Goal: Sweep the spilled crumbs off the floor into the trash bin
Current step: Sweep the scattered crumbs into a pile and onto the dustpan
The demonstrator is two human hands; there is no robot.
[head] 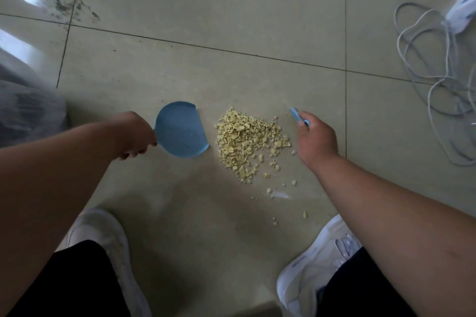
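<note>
A heap of pale yellow crumbs (pixel 247 139) lies on the tiled floor, with loose bits scattered toward my right shoe. My left hand (pixel 134 136) grips the handle of a small blue dustpan (pixel 181 130), whose open edge faces the heap a short gap to its left. The pan holds nothing. On the heap's right side, my right hand (pixel 315 140) is closed on a small blue brush (pixel 298 116). Only the brush's blue top shows above the fingers; its bristles are hidden.
A tangle of white cable (pixel 432 67) with a white power strip (pixel 463 10) lies at the right. A plastic-lined bin or bag (pixel 28 110) sits at the left edge. My two white shoes (pixel 108 247) (pixel 316 267) stand below the heap. Dirt marks stain the far-left tiles.
</note>
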